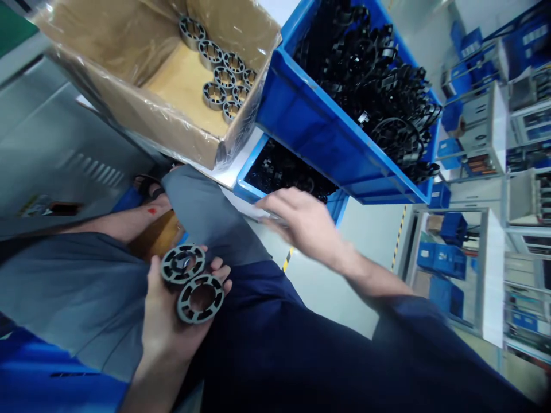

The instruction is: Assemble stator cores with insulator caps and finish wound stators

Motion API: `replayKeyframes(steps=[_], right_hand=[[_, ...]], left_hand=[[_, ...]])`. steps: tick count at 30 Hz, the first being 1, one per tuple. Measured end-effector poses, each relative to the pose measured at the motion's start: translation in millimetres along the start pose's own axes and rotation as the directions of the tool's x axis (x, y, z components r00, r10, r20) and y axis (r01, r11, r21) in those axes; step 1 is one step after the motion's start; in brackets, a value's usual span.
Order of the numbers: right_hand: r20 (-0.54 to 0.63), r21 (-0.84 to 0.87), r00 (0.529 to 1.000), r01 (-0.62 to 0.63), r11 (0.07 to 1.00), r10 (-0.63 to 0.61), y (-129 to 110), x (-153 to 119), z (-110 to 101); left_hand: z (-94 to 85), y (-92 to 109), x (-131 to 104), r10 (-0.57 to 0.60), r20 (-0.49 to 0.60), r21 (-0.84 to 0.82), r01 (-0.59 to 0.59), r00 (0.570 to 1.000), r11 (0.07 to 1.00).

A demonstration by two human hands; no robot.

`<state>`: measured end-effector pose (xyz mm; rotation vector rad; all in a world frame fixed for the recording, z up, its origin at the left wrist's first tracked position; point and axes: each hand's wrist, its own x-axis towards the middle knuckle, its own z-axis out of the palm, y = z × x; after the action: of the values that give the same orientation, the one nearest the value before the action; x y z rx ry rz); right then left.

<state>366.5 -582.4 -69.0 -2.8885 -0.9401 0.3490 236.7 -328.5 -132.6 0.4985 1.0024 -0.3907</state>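
The left hand is palm up over the lap, cupped and closed round two rings that lie side by side, slotted faces up; a broad palm beneath with the fingers curled at the edge suits them — a light, even hold should keep the rims from knocking, while a hard squeeze could make one ride over the other. The right hand is blurred beside the tray; I cannot tell whether its fingertips are together or apart, nor whether they touch anything; reaching over the tray's rim calls for a lifted wrist and a slower hand, as the black parts within look tangled. Beyond is the box, more rings grouped at its far right; its film-covered edge could snag a sleeve. The bin beside it is heaped with dark pieces — best not nudged; shelves stand farther off.
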Motion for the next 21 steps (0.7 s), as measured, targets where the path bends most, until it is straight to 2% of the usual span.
replayKeyframes(steps=[3, 5, 7, 10, 12, 16, 18, 21], right_hand=[[0.019, -0.137, 0.978, -0.203, 0.97, 0.207, 60.4, -19.4, -1.6], [0.037, -0.19, 0.956, -0.278, 0.942, 0.29, 84.4, -28.4, 6.5], [0.054, -0.207, 0.94, -0.32, 0.924, 0.337, 97.4, -33.5, 19.0], [0.053, -0.177, 0.929, -0.352, 0.919, 0.366, 107.4, -38.0, 34.9], [0.02, -0.127, 0.927, -0.368, 0.921, 0.374, 112.3, -42.0, 39.5], [-0.142, 0.014, 0.911, -0.39, 0.921, 0.388, 119.0, -53.1, 35.4], [-0.243, 0.1, 0.897, -0.357, 0.929, 0.371, 116.8, -56.3, 30.3], [-0.346, 0.24, 0.895, -0.207, 0.948, 0.283, 97.4, -50.9, 24.6]], left_hand=[[4.7, 1.2, 10.2, -0.132, -0.052, -0.001, 0.132, 0.99, 0.991], [6.7, 6.1, 10.8, -0.14, -0.095, 0.002, 0.141, 0.986, 0.99], [6.6, 12.7, 7.7, -0.136, -0.117, 0.042, 0.141, 0.984, 0.989], [2.5, 20.4, 2.7, -0.104, -0.061, 0.115, 0.111, 0.993, 0.987], [-0.7, 21.6, 1.3, -0.045, -0.002, 0.154, 0.045, 0.999, 0.987], [0.4, 17.3, 0.5, 0.143, 0.079, 0.172, -0.155, 0.987, 0.973], [5.3, 14.4, -0.6, 0.218, 0.096, 0.156, -0.231, 0.971, 0.96], [15.7, 10.6, -4.0, 0.309, 0.156, 0.11, -0.327, 0.938, 0.938]])
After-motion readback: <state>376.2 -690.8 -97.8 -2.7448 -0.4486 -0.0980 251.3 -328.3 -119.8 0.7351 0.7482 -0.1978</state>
